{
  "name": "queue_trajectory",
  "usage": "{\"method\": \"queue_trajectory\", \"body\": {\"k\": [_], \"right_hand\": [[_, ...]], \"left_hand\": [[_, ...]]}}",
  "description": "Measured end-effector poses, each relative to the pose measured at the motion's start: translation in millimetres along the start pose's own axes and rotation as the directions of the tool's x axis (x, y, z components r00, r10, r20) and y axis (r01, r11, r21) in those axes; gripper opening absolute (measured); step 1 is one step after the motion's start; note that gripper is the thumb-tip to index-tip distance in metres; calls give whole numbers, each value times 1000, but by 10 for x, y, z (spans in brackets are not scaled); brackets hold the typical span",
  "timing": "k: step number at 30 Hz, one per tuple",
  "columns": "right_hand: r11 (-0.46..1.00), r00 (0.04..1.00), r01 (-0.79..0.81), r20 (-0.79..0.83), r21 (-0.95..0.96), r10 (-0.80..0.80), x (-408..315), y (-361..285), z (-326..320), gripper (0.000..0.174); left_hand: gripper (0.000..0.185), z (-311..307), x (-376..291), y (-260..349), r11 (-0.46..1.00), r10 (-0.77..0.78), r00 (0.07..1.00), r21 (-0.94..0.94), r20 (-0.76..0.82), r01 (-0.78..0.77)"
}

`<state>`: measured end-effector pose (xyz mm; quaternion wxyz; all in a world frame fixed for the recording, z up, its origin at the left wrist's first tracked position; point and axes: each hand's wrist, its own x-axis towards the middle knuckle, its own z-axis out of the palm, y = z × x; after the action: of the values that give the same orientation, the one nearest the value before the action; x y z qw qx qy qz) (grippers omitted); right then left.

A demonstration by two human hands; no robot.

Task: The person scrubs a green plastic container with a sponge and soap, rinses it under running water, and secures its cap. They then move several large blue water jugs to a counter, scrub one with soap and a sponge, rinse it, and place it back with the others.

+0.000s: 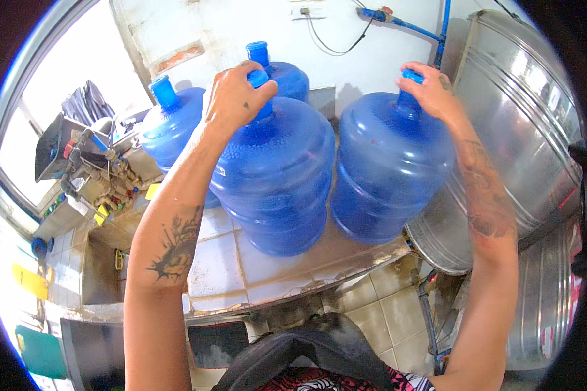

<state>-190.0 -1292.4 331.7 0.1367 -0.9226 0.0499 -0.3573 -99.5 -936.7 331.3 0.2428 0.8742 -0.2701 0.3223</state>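
Observation:
Two large blue water jugs stand upright in front of me on a tiled counter (215,269). My left hand (231,95) grips the capped neck of the middle jug (279,166), its thumb and fingers around the blue cap (258,78). On the right jug (386,151), my right hand (433,90) has its fingers around the cap (413,75) and the top of the neck. Another capped jug (173,132) is at the left, partly hidden by my left forearm. Behind the middle jug a further capped jug (291,80) stands near the wall.
A big ribbed stainless-steel tank (513,122) rises close to my right arm. Blue pipe (413,28) runs along the back wall. Left of the jugs are pipes with valves (112,190), a black bin-like container (54,146) and a recessed basin (102,278). The counter's chipped front edge (298,298) faces me.

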Motion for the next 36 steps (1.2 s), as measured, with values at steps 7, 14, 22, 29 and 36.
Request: {"method": "queue_trajectory", "body": {"k": [7,14,22,29,36], "right_hand": [[991,990,7,-144,132,12,-165,-8,158,72],[936,984,-87,-116,342,134,-719,-36,48,85],[745,541,-386,-521,544,661,-4022,676,578,38],[113,-105,-919,510,-378,854,-9627,-1698,1100,36],[-453,-525,-850,508,-270,683,-11436,-4311,780,35]], "left_hand": [[79,4,-89,-57,989,-11,999,-148,34,16],[69,-491,-1117,-593,743,-280,955,-652,-97,152],[18,-686,-4224,-2053,637,-639,763,-494,91,592],[16,-892,-4510,-1853,340,-375,819,-758,434,557],[34,-2638,-3909,-526,-445,619,776,-868,-120,221]]}}
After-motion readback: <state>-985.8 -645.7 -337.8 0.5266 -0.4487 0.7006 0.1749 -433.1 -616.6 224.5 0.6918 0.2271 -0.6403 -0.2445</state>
